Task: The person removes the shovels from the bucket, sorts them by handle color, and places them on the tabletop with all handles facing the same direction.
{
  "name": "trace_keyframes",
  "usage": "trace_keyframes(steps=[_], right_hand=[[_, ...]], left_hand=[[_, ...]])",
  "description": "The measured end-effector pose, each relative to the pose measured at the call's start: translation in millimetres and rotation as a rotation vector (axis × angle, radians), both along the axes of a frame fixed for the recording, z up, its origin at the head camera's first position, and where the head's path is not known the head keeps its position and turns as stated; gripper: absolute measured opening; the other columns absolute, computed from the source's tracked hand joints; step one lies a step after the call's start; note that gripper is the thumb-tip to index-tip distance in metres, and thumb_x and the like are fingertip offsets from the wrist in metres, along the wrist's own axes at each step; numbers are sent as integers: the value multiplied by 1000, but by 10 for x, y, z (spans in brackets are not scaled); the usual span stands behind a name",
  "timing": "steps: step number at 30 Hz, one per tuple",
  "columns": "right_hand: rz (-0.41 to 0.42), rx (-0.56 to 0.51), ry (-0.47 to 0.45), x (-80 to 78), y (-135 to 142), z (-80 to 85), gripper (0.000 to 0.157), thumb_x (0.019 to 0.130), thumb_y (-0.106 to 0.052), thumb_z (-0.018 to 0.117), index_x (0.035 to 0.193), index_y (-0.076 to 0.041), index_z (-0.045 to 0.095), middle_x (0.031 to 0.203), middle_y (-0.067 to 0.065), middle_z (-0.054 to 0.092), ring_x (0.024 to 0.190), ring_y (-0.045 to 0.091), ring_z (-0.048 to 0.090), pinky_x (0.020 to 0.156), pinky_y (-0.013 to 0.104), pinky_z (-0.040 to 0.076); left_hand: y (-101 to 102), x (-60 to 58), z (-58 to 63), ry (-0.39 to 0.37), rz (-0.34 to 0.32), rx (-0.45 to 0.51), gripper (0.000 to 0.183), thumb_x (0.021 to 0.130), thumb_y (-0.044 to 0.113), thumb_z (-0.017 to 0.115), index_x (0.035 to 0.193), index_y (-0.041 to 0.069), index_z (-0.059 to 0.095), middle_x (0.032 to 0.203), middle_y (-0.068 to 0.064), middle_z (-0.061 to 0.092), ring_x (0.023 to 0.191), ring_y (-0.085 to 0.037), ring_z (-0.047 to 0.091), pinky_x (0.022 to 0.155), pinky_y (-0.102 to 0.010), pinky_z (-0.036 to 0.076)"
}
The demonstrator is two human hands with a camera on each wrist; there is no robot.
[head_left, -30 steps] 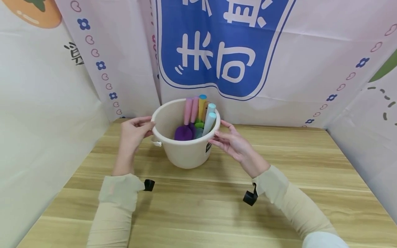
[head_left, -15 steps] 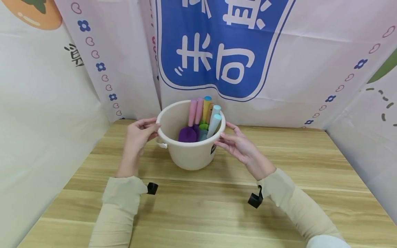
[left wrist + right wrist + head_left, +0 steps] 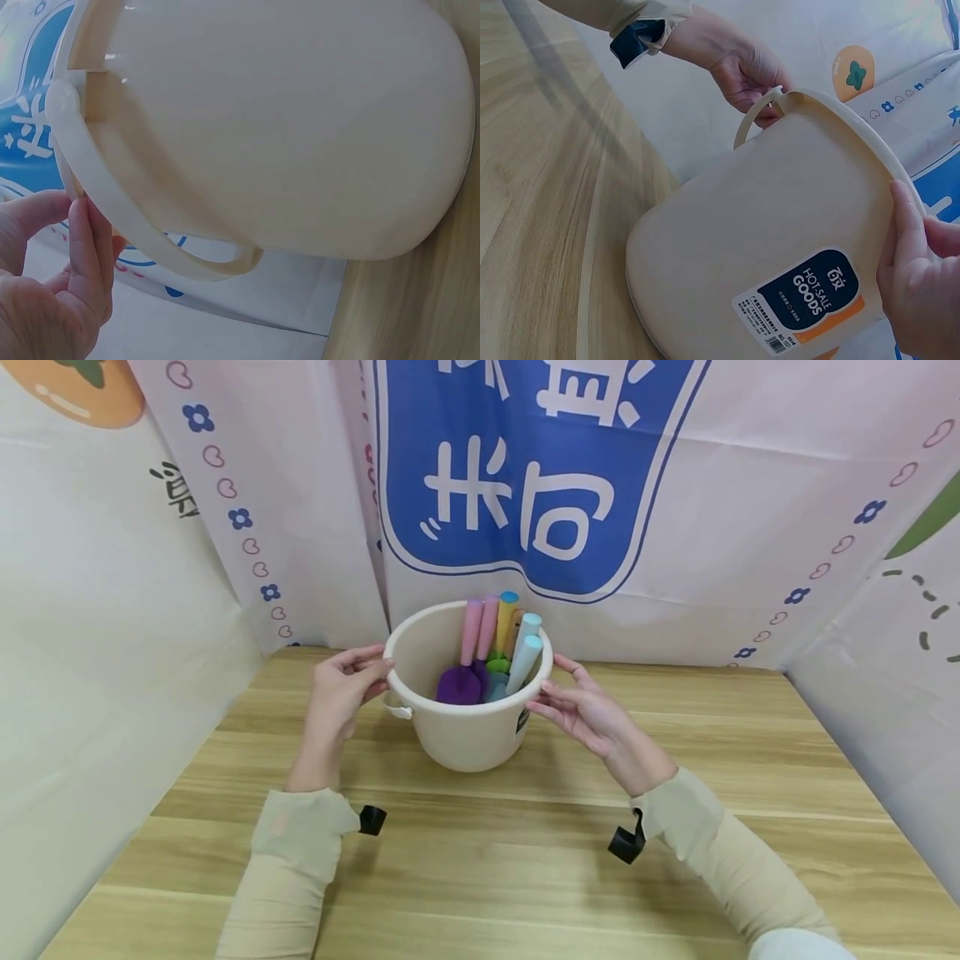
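Note:
A cream plastic bucket (image 3: 468, 739) stands on the wooden table near the back wall. My left hand (image 3: 337, 689) pinches its rim on the left, between thumb and fingers, just above the hanging handle (image 3: 124, 202). On the opposite side, my right hand (image 3: 588, 714) holds the rim near a dark label (image 3: 810, 289). Inside the bucket lean purple toy shovels (image 3: 459, 685) with pink handles (image 3: 471, 633). Beside them are a yellow handle (image 3: 506, 625) with a blue end and two pale blue handles (image 3: 524, 662). The lower parts of several tools are hidden by the bucket's front wall.
The wooden table (image 3: 480, 877) spreads out in front of and beside the bucket. Right behind it hangs a white cloth with a blue printed panel (image 3: 517, 477). White cloth walls (image 3: 112, 652) close off both sides.
Both hands have shifted the bucket a little to the right across the table, with the tools in it. Their hold on the rim looks the same.

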State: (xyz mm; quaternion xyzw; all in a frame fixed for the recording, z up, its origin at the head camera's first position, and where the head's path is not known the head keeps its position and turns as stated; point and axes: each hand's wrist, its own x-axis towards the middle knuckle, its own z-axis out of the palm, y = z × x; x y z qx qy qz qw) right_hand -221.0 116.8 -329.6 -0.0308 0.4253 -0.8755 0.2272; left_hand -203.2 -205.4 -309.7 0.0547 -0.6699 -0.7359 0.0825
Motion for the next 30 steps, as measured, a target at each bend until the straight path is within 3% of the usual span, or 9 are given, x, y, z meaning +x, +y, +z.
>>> trace_keyframes(steps=[23, 30], right_hand=[[6, 2, 12, 44, 134, -16, 65, 105, 11, 36, 159, -14, 10, 105, 18, 61, 86, 22, 74, 86, 32, 60], [12, 85, 50, 67, 165, -1, 66, 105, 10, 39, 160, -14, 11, 110, 16, 62, 92, 20, 73, 90, 31, 59]], left_hand=[[115, 12, -64, 17, 12, 2, 43, 95, -1, 70, 134, -13, 57, 86, 2, 67, 73, -5, 67, 76, -18, 59], [95, 7, -64, 39, -23, -87, 43, 96, 1, 70, 135, -13, 56, 96, -3, 65, 81, -9, 68, 85, -23, 58]])
